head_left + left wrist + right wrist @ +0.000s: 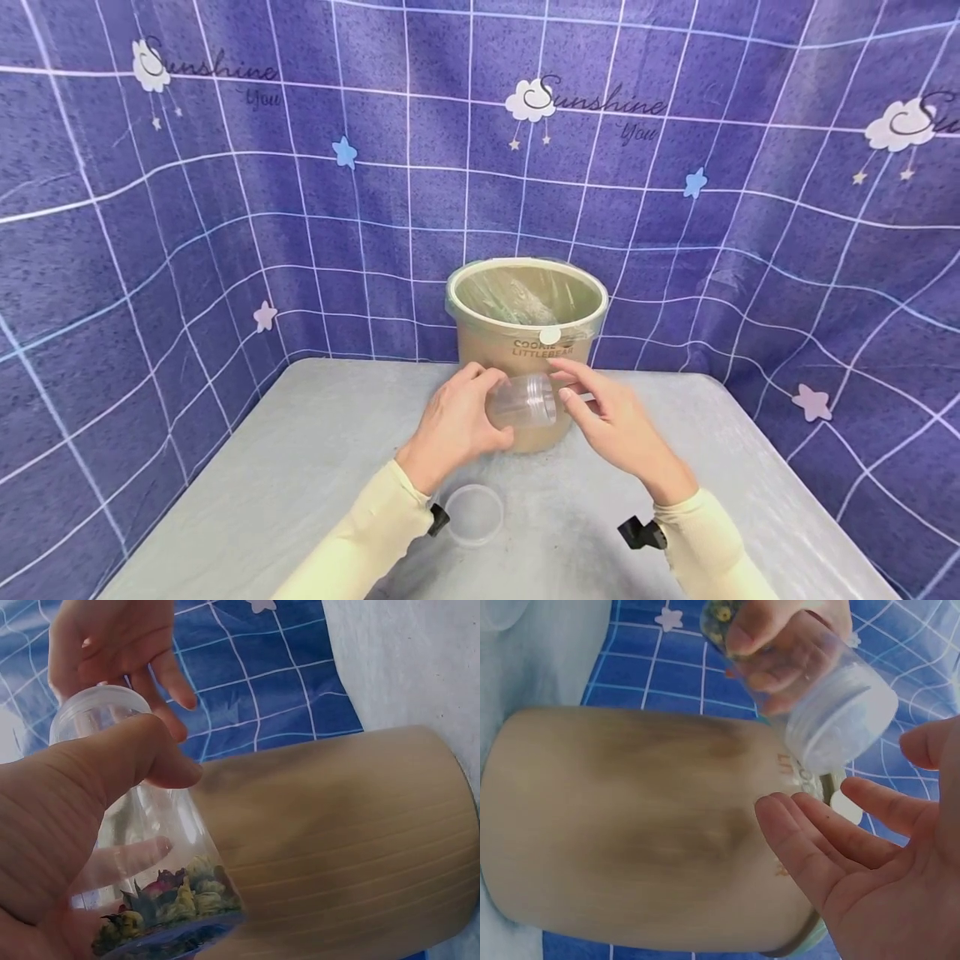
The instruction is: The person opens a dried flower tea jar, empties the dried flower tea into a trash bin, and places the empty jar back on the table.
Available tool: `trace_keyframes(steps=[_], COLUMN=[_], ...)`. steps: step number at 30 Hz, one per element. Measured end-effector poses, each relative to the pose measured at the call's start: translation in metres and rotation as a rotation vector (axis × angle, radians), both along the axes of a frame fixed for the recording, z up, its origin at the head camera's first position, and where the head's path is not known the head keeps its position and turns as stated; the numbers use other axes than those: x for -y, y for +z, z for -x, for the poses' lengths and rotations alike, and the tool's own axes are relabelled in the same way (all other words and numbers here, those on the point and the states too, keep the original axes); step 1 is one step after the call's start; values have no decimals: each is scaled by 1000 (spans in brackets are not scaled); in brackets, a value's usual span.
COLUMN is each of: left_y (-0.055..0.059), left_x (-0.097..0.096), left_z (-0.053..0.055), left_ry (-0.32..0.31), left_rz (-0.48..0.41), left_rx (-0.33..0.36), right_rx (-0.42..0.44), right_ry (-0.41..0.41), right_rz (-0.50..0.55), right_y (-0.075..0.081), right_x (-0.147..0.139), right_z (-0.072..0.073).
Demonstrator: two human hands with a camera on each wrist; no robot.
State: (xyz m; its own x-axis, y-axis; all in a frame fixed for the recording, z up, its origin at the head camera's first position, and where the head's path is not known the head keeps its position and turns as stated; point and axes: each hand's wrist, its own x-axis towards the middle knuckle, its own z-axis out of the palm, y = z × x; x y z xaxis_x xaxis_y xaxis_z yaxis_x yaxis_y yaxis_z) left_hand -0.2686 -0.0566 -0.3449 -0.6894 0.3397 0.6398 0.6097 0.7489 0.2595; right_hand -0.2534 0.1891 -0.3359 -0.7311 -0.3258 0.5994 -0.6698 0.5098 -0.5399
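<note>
My left hand [456, 417] grips a clear plastic jar [521, 402], fingers on one side and thumb on the other. The jar lies tilted almost sideways, its threaded mouth pointing right. In the left wrist view, dried flower buds [176, 900], yellowish-green with some dark red, are gathered at its closed end. Beside the mouth, my right hand [618, 421] holds nothing, its fingers relaxed and slightly bent. In the right wrist view its fingertips [776, 814] are just below the jar's mouth. A clear round lid [474, 515] lies on the grey table near my left wrist.
Right behind the hands stands a beige bin [480, 343] with a plastic liner [517, 300] and printed lettering. The grey tabletop [315, 442] is enclosed at the back and sides by a blue gridded cloth [375, 200] with clouds and stars.
</note>
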Motion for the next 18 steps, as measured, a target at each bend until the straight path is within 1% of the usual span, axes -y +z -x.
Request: trace_keyframes(steps=[3, 8, 12, 18], left_y=[0, 0, -2, -5], left_x=[-1, -4, -5, -7], left_z=[-1, -1, -2, -5], left_ry=[0, 3, 25, 52], left_rz=[16, 52, 49, 40], left_rx=[-43, -113, -145, -167], right_rx=[19, 41, 53, 67], right_ry=[31, 57, 45, -29], right_rz=[22, 65, 111, 116], right_y=[-3, -10, -14, -18], right_x=[4, 9, 13, 22], right_z=[1, 2, 2, 1])
